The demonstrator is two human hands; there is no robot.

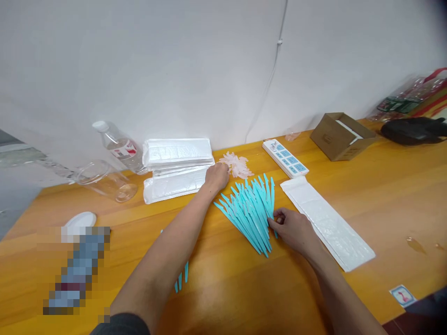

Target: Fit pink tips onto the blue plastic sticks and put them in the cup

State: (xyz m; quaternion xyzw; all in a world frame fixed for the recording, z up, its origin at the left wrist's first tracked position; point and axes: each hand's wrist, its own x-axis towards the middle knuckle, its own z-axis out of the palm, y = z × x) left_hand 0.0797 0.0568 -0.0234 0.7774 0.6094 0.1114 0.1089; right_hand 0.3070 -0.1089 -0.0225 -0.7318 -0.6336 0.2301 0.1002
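My left hand [218, 177] is closed at the left edge of a pile of small pale pink pieces [237, 165]; what its fingers hold, if anything, is hidden. On the right side of a fanned heap of turquoise plastic sticks [249, 214], my right hand [288, 227] has its thumb and fingers closed near the outermost stick. White padded packets [178, 153] are stacked behind my left hand. Another white packet [330, 225] lies flat to the right of my right hand. A few more turquoise sticks [186, 271] show beneath my left forearm.
A power strip [285, 159] and an open cardboard box [340, 139] stand at the back right. A clear bottle [122, 149], a clear jar [108, 181] and a white lid [79, 224] are at left. A black pouch [412, 130] lies far right. A numbered card [402, 295] marks the front edge.
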